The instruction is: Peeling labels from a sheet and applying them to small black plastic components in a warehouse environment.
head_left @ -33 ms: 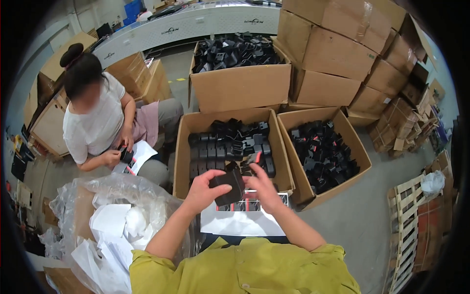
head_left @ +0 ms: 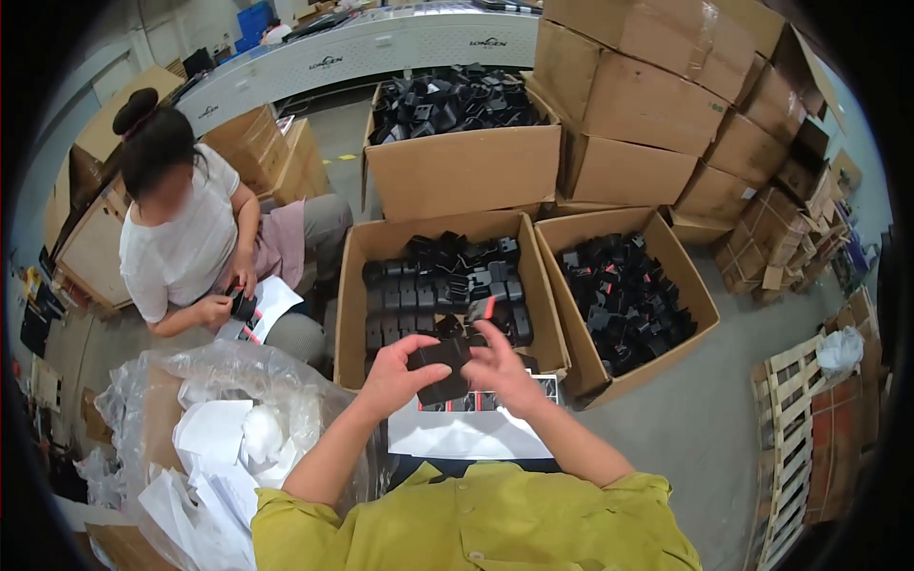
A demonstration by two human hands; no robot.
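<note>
My left hand [head_left: 395,376] grips a small flat black part [head_left: 438,371] from the left. My right hand [head_left: 503,373] holds its right edge with the fingers partly spread. Both hands are over the near rim of an open cardboard box [head_left: 350,285] that is filled with rows of the same black parts [head_left: 428,290], some with a red mark. A white sheet [head_left: 462,438] and a row of black parts with red stripes lie just below the hands, over my lap.
A second open box of black parts [head_left: 624,295] stands to the right and a third [head_left: 457,105] behind. Stacked closed cartons [head_left: 657,105] rise at the back right. A seated person [head_left: 181,247] on the left handles a small black part. A plastic bag of white paper [head_left: 228,428] sits at my lower left, and a wooden pallet [head_left: 795,447] at the right.
</note>
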